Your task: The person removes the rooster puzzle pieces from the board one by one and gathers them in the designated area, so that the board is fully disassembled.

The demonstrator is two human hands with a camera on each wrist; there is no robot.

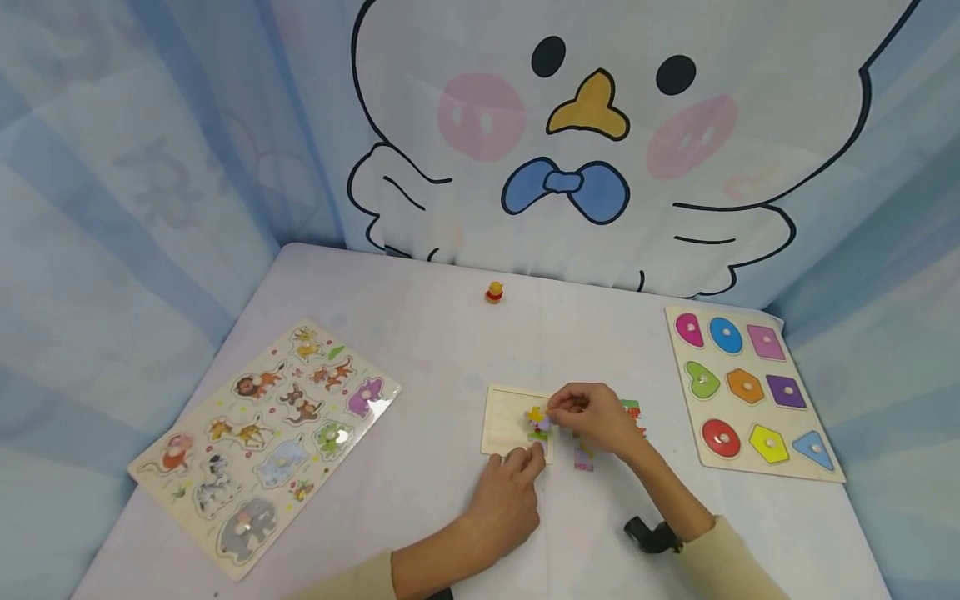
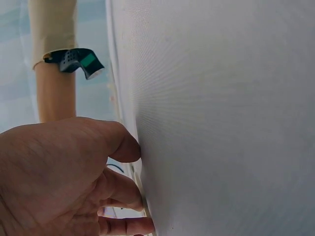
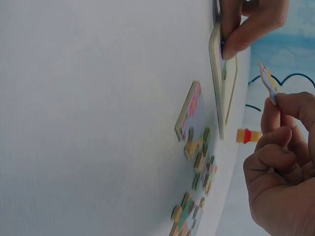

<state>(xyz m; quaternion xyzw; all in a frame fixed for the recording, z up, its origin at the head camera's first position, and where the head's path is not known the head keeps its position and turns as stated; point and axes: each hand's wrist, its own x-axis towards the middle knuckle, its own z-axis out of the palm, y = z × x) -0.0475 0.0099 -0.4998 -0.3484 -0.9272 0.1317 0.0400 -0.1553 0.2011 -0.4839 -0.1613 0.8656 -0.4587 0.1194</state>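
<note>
My right hand (image 1: 600, 417) pinches a small jigsaw puzzle piece (image 3: 267, 83) between thumb and fingertip, raised above the wooden puzzle tray (image 1: 502, 412). In the right wrist view the piece is tilted nearly edge-on. My left hand (image 1: 506, 496) rests at the tray's near edge, a fingertip pressing on a puzzle piece lying in the tray's near right corner. The left wrist view shows its thumb (image 2: 125, 145) down at the white table surface. Beside the tray, partly under the right hand, lie several loose puzzle pieces (image 3: 196, 110), one with pink flowers.
An animal peg puzzle board (image 1: 270, 442) lies at the left. On the right is a shape peg board (image 1: 750, 396). A small yellow and red toy figure (image 1: 494, 292) stands toward the back. Behind the table hangs a printed curtain (image 1: 465, 200).
</note>
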